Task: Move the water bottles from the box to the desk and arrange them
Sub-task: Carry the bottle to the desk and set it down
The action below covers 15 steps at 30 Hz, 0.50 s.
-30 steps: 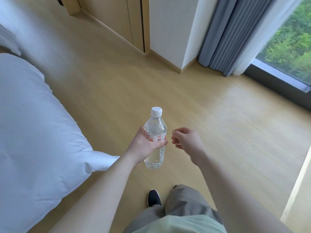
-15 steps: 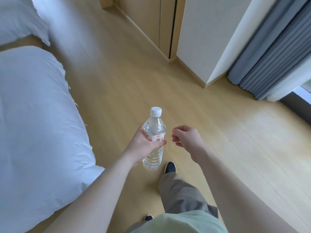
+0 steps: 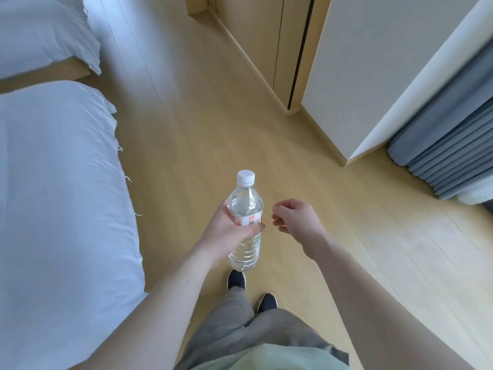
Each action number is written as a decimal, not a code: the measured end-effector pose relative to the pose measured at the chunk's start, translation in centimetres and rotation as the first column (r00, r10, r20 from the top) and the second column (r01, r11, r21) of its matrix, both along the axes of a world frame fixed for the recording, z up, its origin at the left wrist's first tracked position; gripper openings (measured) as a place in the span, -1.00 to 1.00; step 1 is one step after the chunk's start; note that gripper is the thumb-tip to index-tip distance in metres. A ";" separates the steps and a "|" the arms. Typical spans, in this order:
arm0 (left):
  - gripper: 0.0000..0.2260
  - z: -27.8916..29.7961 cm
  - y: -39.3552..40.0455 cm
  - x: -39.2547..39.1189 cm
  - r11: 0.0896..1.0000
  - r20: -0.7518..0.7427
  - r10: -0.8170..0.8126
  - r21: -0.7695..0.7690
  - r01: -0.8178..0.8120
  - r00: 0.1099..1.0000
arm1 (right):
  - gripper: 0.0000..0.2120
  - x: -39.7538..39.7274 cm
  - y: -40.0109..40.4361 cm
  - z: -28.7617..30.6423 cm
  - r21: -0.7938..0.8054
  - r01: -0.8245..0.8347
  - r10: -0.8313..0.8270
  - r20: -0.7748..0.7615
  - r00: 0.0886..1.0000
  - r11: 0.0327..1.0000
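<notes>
A clear water bottle [image 3: 246, 209] with a white cap and a red-and-white label stands upright in the air over the wooden floor. My left hand [image 3: 229, 231] grips it round the middle, fingers wrapped over the label. Just to the right of the bottle, a small gap away, my right hand [image 3: 296, 218] hangs with its fingers loosely curled and holds nothing. Neither a box nor a desk is in view.
A bed with white covers [image 3: 58, 198] fills the left side, with a second white-covered bed [image 3: 45, 30] behind it. Wooden cabinet doors [image 3: 266, 36] and a white wall corner [image 3: 368, 76] stand ahead to the right, grey curtains [image 3: 450, 140] at the far right. My two dark shoes [image 3: 236, 279] are on the floor below.
The view has swung left as I walk: the window has left the frame and the cabinet and second bed have come in. Both hands keep the same pose with the bottle.
</notes>
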<state>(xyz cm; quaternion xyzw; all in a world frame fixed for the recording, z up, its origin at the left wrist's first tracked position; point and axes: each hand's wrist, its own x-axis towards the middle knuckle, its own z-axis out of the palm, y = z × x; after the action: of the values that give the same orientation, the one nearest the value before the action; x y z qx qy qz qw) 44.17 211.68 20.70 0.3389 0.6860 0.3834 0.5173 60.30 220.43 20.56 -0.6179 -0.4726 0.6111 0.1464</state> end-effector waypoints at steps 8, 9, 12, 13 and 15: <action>-0.58 -0.9 9.0 -4.8 0.999 0.011 0.035 -0.029 -0.035 0.999 | -0.87 -5.0 9.6 -0.9 -0.005 -0.021 0.021 0.005 1.000 1.000; -0.57 -1.1 10.3 -5.6 0.999 0.014 0.040 -0.028 -0.039 0.999 | -0.87 -5.9 11.0 -1.0 -0.005 -0.025 0.025 0.009 1.000 1.000; -0.53 -1.5 14.5 -8.7 0.998 0.027 0.060 -0.032 -0.059 0.998 | -0.88 -9.1 15.6 -1.0 -0.001 -0.041 0.041 0.024 0.999 0.999; -0.51 -1.6 15.8 -9.9 0.997 0.028 0.065 -0.041 -0.064 0.998 | -0.88 -10.2 17.1 -0.9 -0.001 -0.048 0.048 0.030 0.998 0.999; -0.44 -1.9 18.3 -12.1 0.995 0.030 0.066 -0.070 -0.064 0.997 | -0.88 -12.6 19.9 -0.7 -0.011 -0.054 0.055 0.033 0.998 0.998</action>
<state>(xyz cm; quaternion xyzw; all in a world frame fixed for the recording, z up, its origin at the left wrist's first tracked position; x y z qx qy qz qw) 32.03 229.97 18.82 0.2920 0.7011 0.3816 0.5268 47.70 240.36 19.84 -0.6156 -0.4886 0.6068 0.1188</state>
